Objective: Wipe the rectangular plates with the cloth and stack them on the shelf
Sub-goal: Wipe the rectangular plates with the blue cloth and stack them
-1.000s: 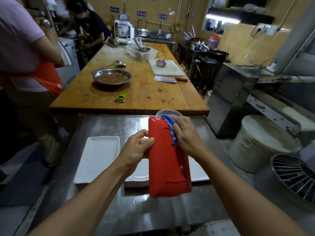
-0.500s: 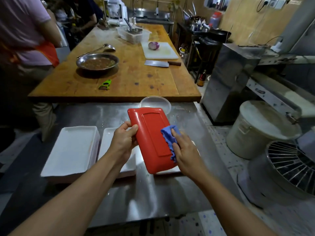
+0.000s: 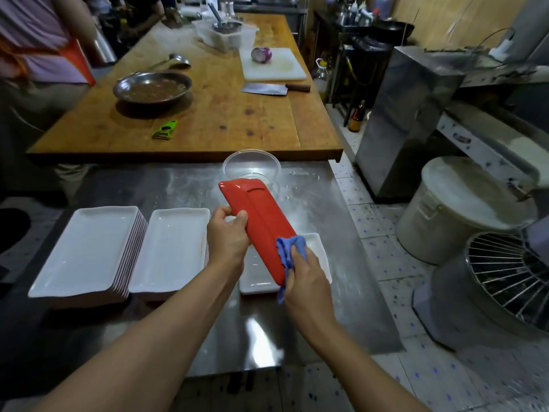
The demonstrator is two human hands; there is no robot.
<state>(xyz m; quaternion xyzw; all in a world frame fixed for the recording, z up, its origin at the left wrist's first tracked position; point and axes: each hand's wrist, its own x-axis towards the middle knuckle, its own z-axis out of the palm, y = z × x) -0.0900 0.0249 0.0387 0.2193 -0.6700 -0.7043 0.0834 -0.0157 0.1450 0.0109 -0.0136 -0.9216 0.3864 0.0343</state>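
Note:
A red rectangular plate [image 3: 261, 221] is held tilted above the steel counter [image 3: 184, 185], its underside facing me. My left hand [image 3: 227, 236] grips its left long edge. My right hand [image 3: 303, 278] presses a blue cloth [image 3: 289, 251] against the plate's near right corner. Below it lies a white rectangular plate [image 3: 319, 251], partly hidden. Left of my hands a tall stack of white rectangular plates [image 3: 89, 251] sits beside a lower stack [image 3: 175, 248].
A clear plastic bowl [image 3: 252, 165] stands at the counter's far edge. Behind is a wooden table [image 3: 231, 114] with a metal pan [image 3: 153, 89], green peeler [image 3: 165, 130], cleaver [image 3: 273, 88] and cutting board. A person [image 3: 38, 46] stands at left. A white lidded bucket [image 3: 463, 206] and wire-guarded mixer [image 3: 505, 283] are at right.
The red plate has been turned more edge-on and tilted. My right hand with the cloth slid down from the plate's top to its near right corner. The camera view tipped downward.

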